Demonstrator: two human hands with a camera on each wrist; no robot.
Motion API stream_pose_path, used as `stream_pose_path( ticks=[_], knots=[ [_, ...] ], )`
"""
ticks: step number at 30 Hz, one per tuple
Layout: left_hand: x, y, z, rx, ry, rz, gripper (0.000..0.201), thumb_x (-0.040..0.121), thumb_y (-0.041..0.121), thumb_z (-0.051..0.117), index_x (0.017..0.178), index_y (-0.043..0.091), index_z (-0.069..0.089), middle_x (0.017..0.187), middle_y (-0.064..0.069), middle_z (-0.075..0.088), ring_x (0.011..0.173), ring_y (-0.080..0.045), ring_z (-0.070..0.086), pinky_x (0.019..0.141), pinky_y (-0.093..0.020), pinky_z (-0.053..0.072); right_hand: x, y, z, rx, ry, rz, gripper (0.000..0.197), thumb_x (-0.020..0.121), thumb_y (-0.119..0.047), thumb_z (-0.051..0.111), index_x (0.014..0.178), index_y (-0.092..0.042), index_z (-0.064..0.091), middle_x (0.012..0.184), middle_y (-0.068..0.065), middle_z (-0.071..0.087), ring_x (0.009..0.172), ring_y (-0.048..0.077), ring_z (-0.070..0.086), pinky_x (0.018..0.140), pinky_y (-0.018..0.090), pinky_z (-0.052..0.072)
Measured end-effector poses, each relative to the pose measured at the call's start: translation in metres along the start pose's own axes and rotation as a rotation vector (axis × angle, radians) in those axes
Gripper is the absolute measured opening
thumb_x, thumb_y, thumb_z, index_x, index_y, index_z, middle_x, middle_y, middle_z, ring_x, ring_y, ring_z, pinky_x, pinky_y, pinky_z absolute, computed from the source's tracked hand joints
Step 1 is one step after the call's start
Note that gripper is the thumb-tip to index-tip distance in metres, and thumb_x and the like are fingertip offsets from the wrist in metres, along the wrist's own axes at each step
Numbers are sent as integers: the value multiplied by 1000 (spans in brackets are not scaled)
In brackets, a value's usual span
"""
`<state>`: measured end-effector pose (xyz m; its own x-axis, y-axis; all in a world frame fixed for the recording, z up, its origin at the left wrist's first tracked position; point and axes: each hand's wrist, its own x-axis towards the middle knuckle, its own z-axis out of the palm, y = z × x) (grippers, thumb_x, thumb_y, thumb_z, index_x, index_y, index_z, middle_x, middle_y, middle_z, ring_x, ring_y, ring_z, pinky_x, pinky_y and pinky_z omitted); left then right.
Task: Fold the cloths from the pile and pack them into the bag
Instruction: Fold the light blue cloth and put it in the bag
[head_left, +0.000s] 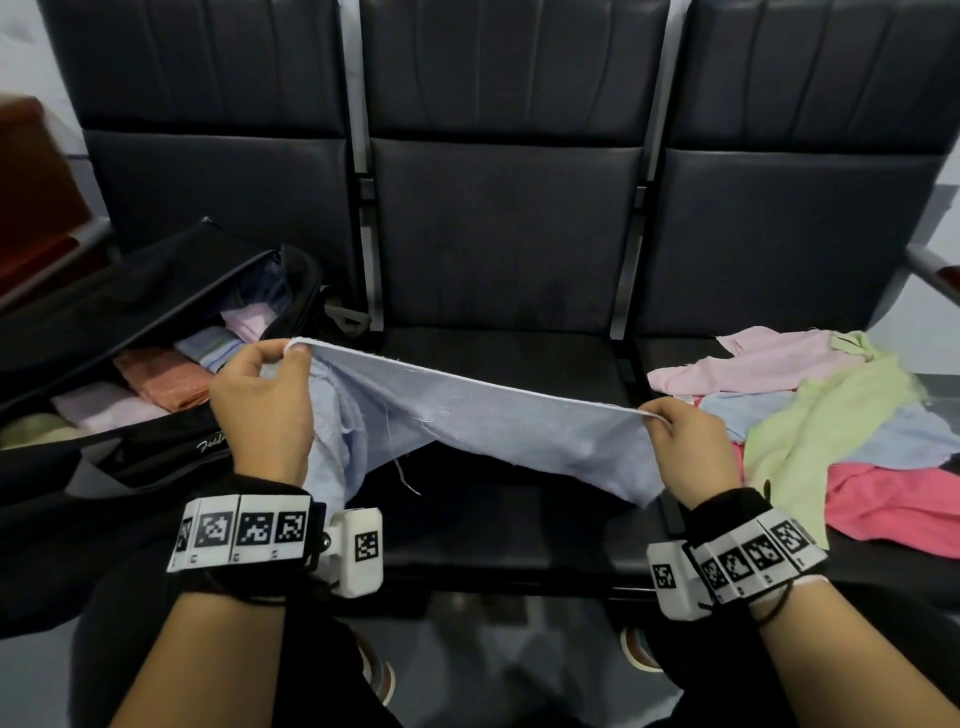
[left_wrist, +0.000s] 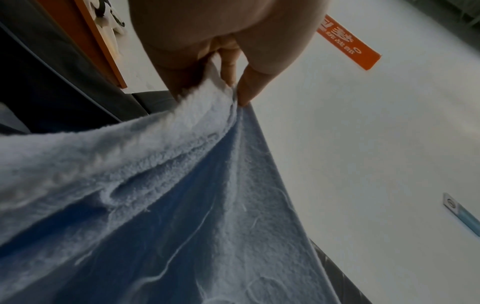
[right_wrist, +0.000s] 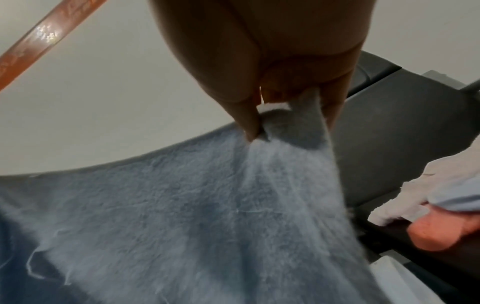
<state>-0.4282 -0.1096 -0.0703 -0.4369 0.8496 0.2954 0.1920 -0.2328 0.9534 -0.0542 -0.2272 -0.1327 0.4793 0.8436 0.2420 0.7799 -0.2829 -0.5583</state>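
Note:
A light blue cloth (head_left: 441, 415) hangs stretched between my two hands above the middle seat. My left hand (head_left: 265, 395) pinches its left top corner, and the left wrist view shows the fingers (left_wrist: 244, 88) clamped on that bunched corner of the cloth (left_wrist: 182, 185). At the other end, my right hand (head_left: 685, 436) pinches the right top corner of the cloth (right_wrist: 207, 205). The black bag (head_left: 156, 312) lies open on the left seat with several folded cloths inside. The pile (head_left: 841, 415) of pink, green, blue and red cloths lies on the right seat.
A row of three dark padded seats (head_left: 504, 234) with metal dividers runs across the view. An armrest (head_left: 935, 270) sticks out at the far right. My knees and shoes are below the seat edge.

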Motion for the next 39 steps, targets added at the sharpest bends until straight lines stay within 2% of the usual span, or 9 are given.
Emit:
stream_pose_path(
  ticks=[3,7,11,14,18,24,29,32,39],
  knots=[
    [-2,0,2,43,-23,0,16,85,32,66,70,33,63,69,21,65,69,7,58,75,-23,48,0,-5,-3,97,-35,-15,16,96,-12,56,99,-17,71,85,-5,68,81,16,59,66,17,35],
    [-20,12,24,58,-145,32,22,88,19,66,69,29,63,72,14,64,67,10,57,74,-23,48,-7,-42,-12,592,-169,-133,24,94,-5,59,99,-25,71,74,-23,67,72,-2,60,67,6,42],
    [-44,38,52,11,-356,133,11,87,20,69,78,26,68,73,19,67,73,4,61,74,-15,49,-9,-85,-19,968,-260,-162,21,91,-16,57,98,-22,76,100,0,74,95,13,67,82,23,54],
    [-54,46,61,51,-555,163,6,87,16,70,91,20,72,89,14,72,87,-3,65,84,-20,51,-7,-97,-19,1095,-463,-117,35,87,-3,50,105,-20,75,100,6,73,87,16,66,70,25,54],
    [-57,27,52,169,-652,155,25,93,1,56,108,13,72,108,4,69,102,-9,64,95,-30,51,-16,-91,-11,703,-489,-284,49,82,14,49,105,-23,72,96,-2,75,84,8,69,68,17,50],
    [-66,15,42,163,-744,113,29,90,4,56,100,27,71,86,22,68,78,4,62,68,-7,44,-24,-102,0,599,-348,-287,7,76,-27,70,70,-24,68,63,0,65,57,4,58,57,16,44],
    [-72,23,42,78,-797,138,25,86,4,67,96,27,68,89,5,71,82,-16,67,73,-29,56,-26,-124,5,558,-262,-419,20,84,-29,77,69,-20,68,83,-5,60,75,10,58,68,17,46],
    [-78,27,43,12,-849,80,20,87,4,71,94,22,71,92,-1,73,88,-22,71,81,-43,60,-30,-132,7,628,-334,-383,14,90,-24,70,76,-19,68,75,-2,66,71,14,61,65,23,49],
    [-79,27,38,-74,-901,34,15,89,6,71,97,18,75,96,-1,76,94,-20,73,86,-41,60,-32,-132,13,694,-314,-259,13,93,-23,66,81,-22,69,75,-2,69,69,13,64,63,25,53]
  ],
)
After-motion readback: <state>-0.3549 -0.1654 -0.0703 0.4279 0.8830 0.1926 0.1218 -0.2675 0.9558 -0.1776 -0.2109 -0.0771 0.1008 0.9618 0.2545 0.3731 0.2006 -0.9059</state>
